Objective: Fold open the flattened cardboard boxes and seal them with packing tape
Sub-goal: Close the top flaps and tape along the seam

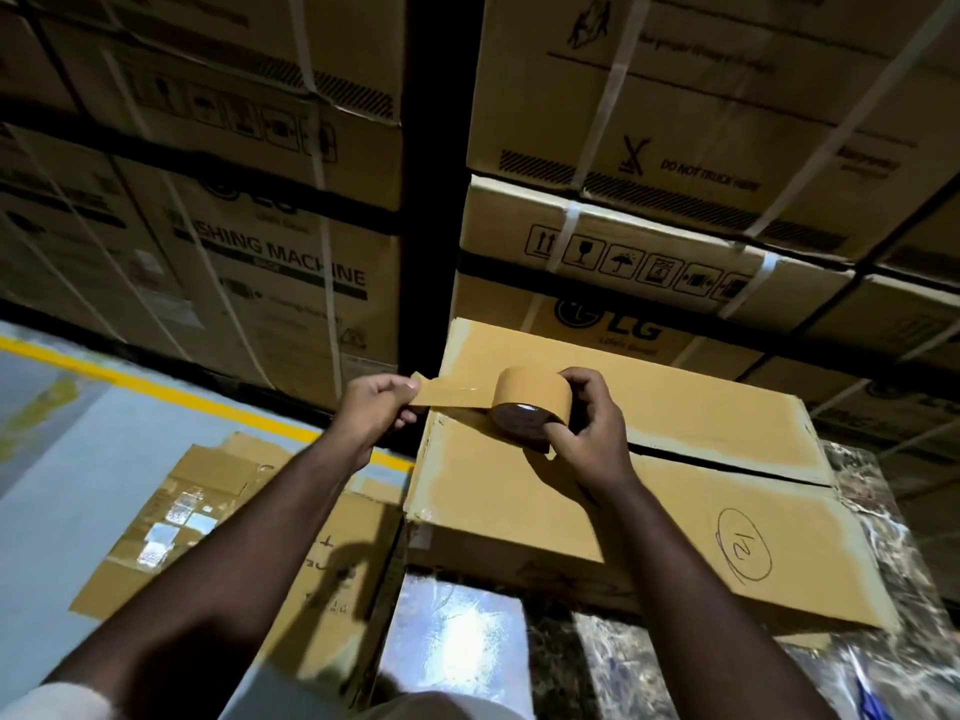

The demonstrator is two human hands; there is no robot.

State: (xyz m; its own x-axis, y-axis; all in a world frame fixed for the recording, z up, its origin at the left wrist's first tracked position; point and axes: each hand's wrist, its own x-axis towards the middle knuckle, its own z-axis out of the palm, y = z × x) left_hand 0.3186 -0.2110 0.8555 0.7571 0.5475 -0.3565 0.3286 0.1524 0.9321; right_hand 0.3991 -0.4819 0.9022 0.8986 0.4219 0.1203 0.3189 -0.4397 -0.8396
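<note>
While hands grip tape roll [531, 400] and tape end [426, 389], tan box [675, 491], flaps closed, marked 12

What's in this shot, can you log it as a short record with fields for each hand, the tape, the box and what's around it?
left hand: left hand pinches the free tape end
right hand: right hand grips the tape roll
tape: brown strip pulled out between the hands, over the box's left end
box: cardboard box, top flaps closed, centre seam not yet taped, "12" circled on the near flap
floor: flattened cardboard lying left of the box
background: stacked strapped appliance cartons
</note>
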